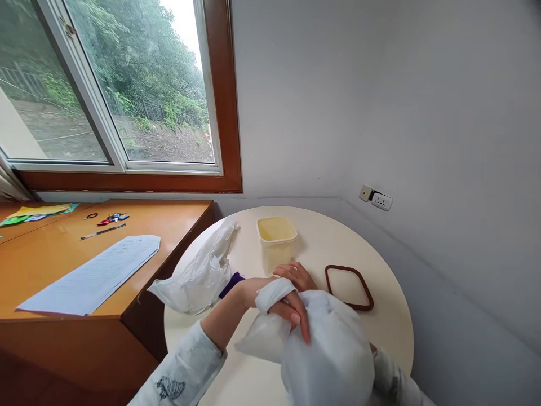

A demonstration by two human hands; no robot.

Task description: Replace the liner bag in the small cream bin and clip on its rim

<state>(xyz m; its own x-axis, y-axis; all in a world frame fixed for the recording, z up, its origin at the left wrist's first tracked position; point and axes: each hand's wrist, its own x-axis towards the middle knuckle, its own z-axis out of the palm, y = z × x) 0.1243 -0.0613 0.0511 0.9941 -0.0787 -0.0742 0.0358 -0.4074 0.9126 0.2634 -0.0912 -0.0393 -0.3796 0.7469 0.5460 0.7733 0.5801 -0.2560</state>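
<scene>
A puffed-out white plastic bag (327, 349) fills the space in front of me, close to the camera. One strip of it loops across the back of my left hand (291, 316), whose thumb and fingers press on the bag's gathered part. My right hand (298, 274) is just beyond, its fingers curled down by the left wrist at the bag's top edge; the bag hides its palm and most of the forearm. Past the hands stands an open pale yellow plastic container (276, 251). A brown square ring (368, 306) lies to the right.
Another crumpled white plastic bag (203, 276) lies on the left of the round table (338, 225), beside something dark purple (231, 285). On the wooden desk (181, 217) are paper sheets (97, 273), a pen (103, 231) and small items. A wall socket (381, 201) is at right.
</scene>
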